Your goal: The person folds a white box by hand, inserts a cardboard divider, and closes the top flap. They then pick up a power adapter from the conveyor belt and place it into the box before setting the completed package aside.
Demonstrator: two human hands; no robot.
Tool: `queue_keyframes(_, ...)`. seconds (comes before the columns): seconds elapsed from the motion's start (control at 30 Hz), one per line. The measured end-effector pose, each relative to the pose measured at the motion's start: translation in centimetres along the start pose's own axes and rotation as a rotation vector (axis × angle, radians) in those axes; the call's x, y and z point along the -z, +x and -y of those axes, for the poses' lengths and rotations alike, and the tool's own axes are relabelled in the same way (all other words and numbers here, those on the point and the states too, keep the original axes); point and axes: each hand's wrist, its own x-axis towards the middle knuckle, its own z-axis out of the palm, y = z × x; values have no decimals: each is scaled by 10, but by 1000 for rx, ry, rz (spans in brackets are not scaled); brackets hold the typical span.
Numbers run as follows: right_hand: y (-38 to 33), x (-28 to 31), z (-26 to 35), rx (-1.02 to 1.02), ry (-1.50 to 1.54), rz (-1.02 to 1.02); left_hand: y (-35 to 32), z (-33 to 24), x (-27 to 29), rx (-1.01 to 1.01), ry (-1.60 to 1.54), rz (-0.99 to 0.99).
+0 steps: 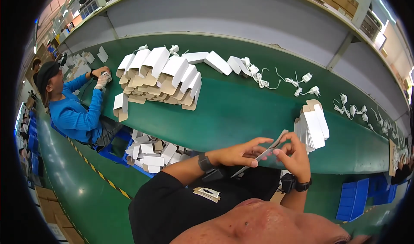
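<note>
In front of my chest a flat, folded cardboard box (266,153) is held slanting and seen nearly edge-on. My left hand (241,152) has its thumb on the near side and its fingers behind the box. At the upper end, the bent fingers and thumb of my right hand (296,157) grip it. Close beyond my right hand, a stack of flat white boxes (314,125) stands on the green table (241,110). To the left, several opened-up white boxes with brown flaps (172,71) are piled up.
White chargers with cables (304,83) lie along the table's far side. Below the table edge at left, a blue bin holds small white boxes (153,157). A person in a blue top (75,106) works at the far left. Blue crates (352,199) stand at the right.
</note>
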Motion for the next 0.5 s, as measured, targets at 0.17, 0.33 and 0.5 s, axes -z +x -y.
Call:
queue_keyframes(0.17,-9,16,-2,-111,101,253,-12,-8,-12,59,-62,-27)
queue_keyframes(0.33,-17,-5,5,71,172,40,-9,-7,-24,-112,-26,-220)
queue_keyframes(0.5,-15,-34,-2,204,134,-215,-4,-2,-13,-272,424,-270)
